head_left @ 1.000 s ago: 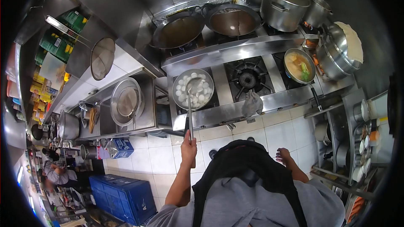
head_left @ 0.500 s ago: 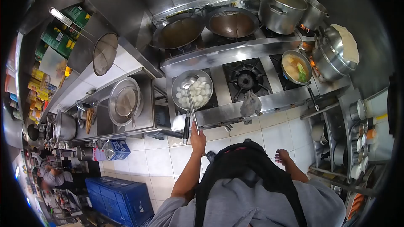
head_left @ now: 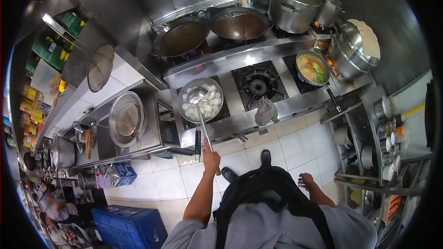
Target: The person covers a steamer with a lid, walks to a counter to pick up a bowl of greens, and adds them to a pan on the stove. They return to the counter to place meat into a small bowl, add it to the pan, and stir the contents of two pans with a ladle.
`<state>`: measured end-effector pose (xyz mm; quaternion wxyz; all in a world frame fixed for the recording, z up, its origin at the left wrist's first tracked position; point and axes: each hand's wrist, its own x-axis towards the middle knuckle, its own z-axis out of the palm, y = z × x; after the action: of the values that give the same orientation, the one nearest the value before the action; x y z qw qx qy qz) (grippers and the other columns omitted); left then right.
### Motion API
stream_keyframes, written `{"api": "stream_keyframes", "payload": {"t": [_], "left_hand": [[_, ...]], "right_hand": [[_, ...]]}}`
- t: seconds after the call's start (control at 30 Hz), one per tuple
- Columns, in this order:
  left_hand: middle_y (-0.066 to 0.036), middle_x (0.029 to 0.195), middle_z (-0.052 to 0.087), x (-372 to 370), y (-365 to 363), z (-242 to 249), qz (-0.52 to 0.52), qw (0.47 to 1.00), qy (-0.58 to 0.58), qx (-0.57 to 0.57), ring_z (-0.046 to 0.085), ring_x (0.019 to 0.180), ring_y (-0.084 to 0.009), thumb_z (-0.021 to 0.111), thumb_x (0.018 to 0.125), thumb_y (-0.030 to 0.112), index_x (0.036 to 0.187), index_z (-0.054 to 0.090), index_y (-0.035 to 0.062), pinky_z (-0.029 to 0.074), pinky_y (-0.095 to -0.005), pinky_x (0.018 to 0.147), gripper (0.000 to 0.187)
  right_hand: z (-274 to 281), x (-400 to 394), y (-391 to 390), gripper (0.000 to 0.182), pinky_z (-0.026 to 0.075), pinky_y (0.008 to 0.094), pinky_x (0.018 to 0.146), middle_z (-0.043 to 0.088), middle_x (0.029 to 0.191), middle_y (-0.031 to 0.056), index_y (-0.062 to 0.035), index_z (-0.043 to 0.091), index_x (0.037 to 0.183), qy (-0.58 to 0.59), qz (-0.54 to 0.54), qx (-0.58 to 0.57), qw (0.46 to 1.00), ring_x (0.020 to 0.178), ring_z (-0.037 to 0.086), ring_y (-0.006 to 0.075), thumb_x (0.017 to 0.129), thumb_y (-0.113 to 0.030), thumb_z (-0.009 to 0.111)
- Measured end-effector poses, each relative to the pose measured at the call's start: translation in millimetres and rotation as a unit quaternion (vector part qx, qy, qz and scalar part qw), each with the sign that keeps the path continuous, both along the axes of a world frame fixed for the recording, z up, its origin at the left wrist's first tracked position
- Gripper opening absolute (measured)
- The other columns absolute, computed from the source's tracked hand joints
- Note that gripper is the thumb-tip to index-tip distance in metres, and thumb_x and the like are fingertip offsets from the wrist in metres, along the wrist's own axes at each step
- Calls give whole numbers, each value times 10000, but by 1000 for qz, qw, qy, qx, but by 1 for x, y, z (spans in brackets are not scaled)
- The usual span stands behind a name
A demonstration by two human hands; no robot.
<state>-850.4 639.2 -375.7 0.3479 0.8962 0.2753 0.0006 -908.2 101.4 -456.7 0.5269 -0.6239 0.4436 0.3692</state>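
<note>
My left hand (head_left: 211, 161) is wrapped round the long handle of a metal ladle (head_left: 201, 119). The ladle's bowl rests in a frying pan (head_left: 183, 86) on the front-left burner, among round white pieces (head_left: 210, 101) in liquid. Beside my hand, the pan's black handle (head_left: 198, 145) points toward me, not gripped. My right hand (head_left: 305, 181) hangs low over the floor at my side, its fingers loosely bent and slightly apart, holding nothing that I can see. A grey cloth (head_left: 266, 111) lies on the stove's front edge between the two hands.
A smaller pan (head_left: 313, 68) with broth and greens sits at the right burner, its handle jutting out. Two woks (head_left: 181, 37) and large pots (head_left: 294, 9) stand behind. Left is a sink counter with a strainer (head_left: 127, 118); right, a shelf rack (head_left: 364, 143). Another person (head_left: 57, 205) is far left.
The view has shifted, so the stove sits further left. My left hand still grips the ladle, whose bowl has moved slightly within the pan. My right hand's fingers look more spread.
</note>
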Motion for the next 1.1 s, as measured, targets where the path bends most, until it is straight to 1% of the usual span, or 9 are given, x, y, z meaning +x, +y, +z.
{"api": "stream_keyframes", "payload": {"t": [0.2,0.33,0.43,0.53,0.57,0.7,0.93,1.03,1.1], "left_hand": [[-306,1197,505,0,-3,13,16,999,25,19,547,1071,-469,587,815,1,1554,73,160,457,-502,937,914],[-284,1210,501,0,-11,18,40,994,9,99,537,1086,-462,623,810,33,1541,156,124,437,-517,941,872],[-240,1238,519,21,-51,59,-11,977,-49,208,519,1133,-431,669,773,63,1479,314,62,422,-502,961,791],[-236,1256,532,66,-100,68,-139,967,-154,147,514,1155,-423,667,775,69,1427,404,48,414,-496,978,704],[-246,1272,536,84,-119,59,-158,964,-160,142,512,1174,-417,667,780,86,1374,472,33,406,-493,998,627],[-244,1335,503,162,-180,10,-265,952,-125,95,486,1222,-420,676,796,138,1380,479,72,397,-480,1033,620],[-225,1427,419,237,-238,-59,-226,966,-12,126,457,1256,-425,706,773,167,1369,504,160,424,-476,1011,629],[-211,1331,523,257,-222,-73,-243,966,19,82,517,1199,-395,716,736,152,1250,601,181,455,-457,977,527],[-183,1175,627,276,-203,-60,-273,961,-33,8,592,1083,-365,708,703,115,1105,666,143,477,-436,945,405]], "right_hand": [[-12,-34,-27,188,504,430,675,586,842,75,-133,579,1002,47,15,13,999,743,597,240,888,-281,603],[-31,-18,-48,180,518,421,652,598,860,81,-145,587,1006,41,2,19,999,759,613,248,896,-287,604],[-24,14,-63,199,531,383,636,609,854,69,-147,589,1000,-33,-19,26,999,739,617,222,902,-317,621],[-16,46,-87,179,530,367,618,612,830,46,-157,587,999,-79,-57,52,994,698,612,183,893,-295,631],[-13,53,-96,179,530,367,618,612,830,46,-157,587,999,-79,-63,52,993,698,611,183,893,-295,631],[-2,71,-133,190,519,357,602,597,818,38,-163,573,1004,-95,-102,41,989,680,602,171,882,-293,640],[1,24,-206,250,532,399,656,578,906,93,-117,564,1054,-32,-142,-19,989,778,591,225,883,-297,592],[-1,-9,-221,194,515,407,645,565,807,52,-152,549,992,15,-184,-40,982,687,583,213,887,-298,620],[2,-27,-224,185,515,409,647,561,794,48,-153,546,991,35,-202,-40,978,684,579,213,893,-295,612]]}}
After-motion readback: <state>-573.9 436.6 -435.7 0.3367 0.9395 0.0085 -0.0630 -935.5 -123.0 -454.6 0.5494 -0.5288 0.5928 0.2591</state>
